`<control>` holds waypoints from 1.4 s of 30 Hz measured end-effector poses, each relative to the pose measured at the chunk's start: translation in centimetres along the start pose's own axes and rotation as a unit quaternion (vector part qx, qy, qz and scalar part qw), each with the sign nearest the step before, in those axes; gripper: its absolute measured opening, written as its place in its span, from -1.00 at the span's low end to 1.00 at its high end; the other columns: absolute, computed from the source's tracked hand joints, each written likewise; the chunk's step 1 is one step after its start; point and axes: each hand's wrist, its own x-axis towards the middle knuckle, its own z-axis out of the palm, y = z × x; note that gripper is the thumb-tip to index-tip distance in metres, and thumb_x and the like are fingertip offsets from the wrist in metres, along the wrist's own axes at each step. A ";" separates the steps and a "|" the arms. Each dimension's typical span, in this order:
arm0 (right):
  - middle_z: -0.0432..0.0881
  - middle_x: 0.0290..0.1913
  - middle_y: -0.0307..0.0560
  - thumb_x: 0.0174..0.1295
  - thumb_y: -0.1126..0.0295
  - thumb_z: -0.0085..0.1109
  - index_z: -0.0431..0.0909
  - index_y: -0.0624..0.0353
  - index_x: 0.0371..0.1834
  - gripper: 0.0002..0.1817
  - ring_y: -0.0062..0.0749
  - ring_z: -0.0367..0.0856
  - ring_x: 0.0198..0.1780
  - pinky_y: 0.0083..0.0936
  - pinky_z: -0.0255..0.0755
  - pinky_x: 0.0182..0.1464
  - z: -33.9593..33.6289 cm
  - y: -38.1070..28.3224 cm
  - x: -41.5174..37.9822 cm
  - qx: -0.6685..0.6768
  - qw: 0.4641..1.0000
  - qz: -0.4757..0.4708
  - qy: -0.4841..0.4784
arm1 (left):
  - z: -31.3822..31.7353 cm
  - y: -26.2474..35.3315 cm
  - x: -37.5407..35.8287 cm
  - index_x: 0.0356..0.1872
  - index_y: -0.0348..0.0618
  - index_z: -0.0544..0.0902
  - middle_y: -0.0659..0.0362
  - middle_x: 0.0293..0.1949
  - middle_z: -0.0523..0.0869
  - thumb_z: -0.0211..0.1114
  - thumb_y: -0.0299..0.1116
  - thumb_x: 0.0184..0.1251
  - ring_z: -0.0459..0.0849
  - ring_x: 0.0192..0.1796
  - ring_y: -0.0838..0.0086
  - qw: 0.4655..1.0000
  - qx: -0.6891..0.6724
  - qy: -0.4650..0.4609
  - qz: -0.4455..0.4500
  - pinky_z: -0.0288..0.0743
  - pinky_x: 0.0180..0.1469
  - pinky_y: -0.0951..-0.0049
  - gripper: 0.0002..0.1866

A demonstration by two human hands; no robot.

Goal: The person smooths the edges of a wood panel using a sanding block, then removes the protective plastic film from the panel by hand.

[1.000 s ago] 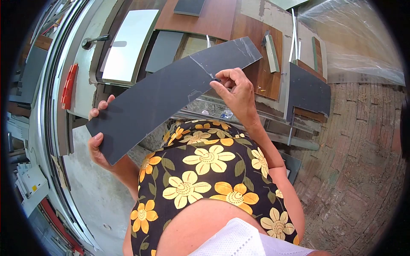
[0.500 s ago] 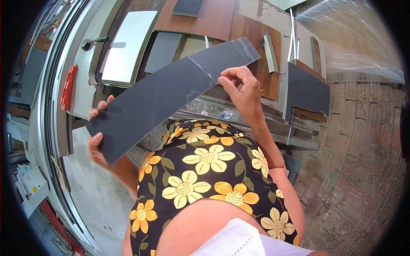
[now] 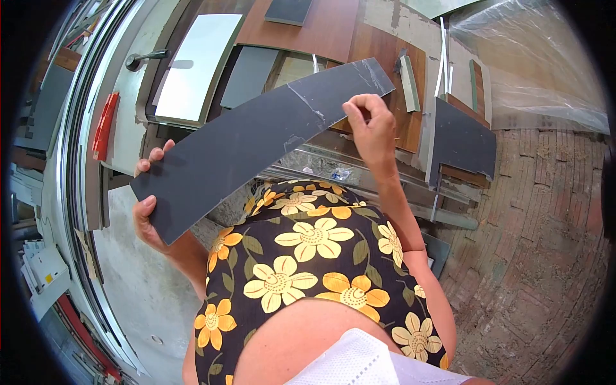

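The dark grey panel [image 3: 237,151] is held up in front of the person's body, slanting from about eight o'clock at its near end to two o'clock at its far end. Clear film [image 3: 372,74] lies crinkled across the far end, and a torn-looking patch shows on the lower edge.

The left hand [image 3: 149,228] grips the near end, thumb on the face and fingers curled over the opposite edge. The right hand [image 3: 377,131] is at three o'clock from the panel's middle, beside its lower edge, with thumb and forefinger pinched narrowly together; whether anything is between them cannot be told.

Farther out, a white panel [image 3: 199,67] lies at eleven o'clock, a black lever handle [image 3: 146,59] at ten, and a red object [image 3: 104,128] at nine. A notched dark board [image 3: 465,144] is at three o'clock, above brick flooring [image 3: 539,237].
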 end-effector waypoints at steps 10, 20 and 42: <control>0.56 -0.35 -0.15 0.12 0.31 0.32 0.61 0.12 -0.37 -0.85 -0.39 0.56 -0.38 -0.45 0.45 -0.30 1.3 -2.5 0.1 -0.051 0.993 -0.007 -0.108 | -0.5 -0.1 0.2 0.03 -0.17 0.40 -0.10 0.11 0.43 0.08 -0.29 -0.16 0.10 0.44 -0.04 1.000 -0.004 -0.009 0.001 0.06 0.42 -0.14 -0.44; 0.58 -0.31 0.01 0.21 0.39 0.20 0.55 0.24 -0.34 -0.86 -0.16 0.59 -0.30 -0.34 0.46 -0.19 1.5 -0.9 0.6 0.006 0.997 0.032 -0.066 | -0.7 -0.6 0.3 0.05 -0.16 0.42 -0.07 0.12 0.43 0.07 -0.28 -0.13 0.10 0.45 -0.02 0.999 0.010 -0.053 0.003 0.05 0.43 -0.12 -0.44; 0.61 -0.29 -0.13 0.11 0.29 0.31 0.62 0.13 -0.35 -0.84 -0.27 0.62 -0.28 -0.35 0.48 -0.19 4.2 -4.4 4.3 -0.063 0.991 -0.035 -0.116 | -0.9 -0.6 -0.3 0.04 -0.20 0.44 -0.10 0.08 0.46 0.05 -0.28 -0.15 0.19 0.40 -0.04 0.999 -0.004 -0.047 0.015 0.16 0.39 -0.10 -0.43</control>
